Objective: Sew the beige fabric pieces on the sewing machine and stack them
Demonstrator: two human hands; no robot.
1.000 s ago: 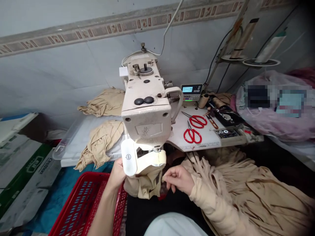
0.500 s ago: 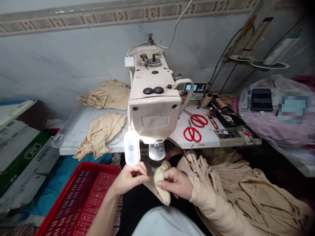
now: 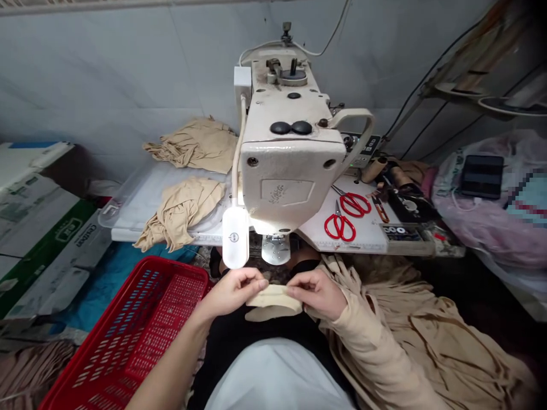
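Observation:
A pale cream fabric band is stretched between my two hands, just below the sewing machine. My left hand pinches its left end between thumb and fingers. At the other end, my right hand grips it the same way. Beige cloth covers my right forearm and runs into the large heap of beige fabric on my right. The band's lower fold hangs loose over my lap. Above my left hand is the white lamp attached to the machine.
Two pairs of red-handled scissors lie on the white table, right of the machine. Beige cloth piles rest on its left side. A red plastic basket stands at lower left, and a phone lies on a pink bag.
My left hand, free beside the cloth earlier, now holds its left end. The bunched cloth has been turned and spread sideways into a band. The view has tilted down.

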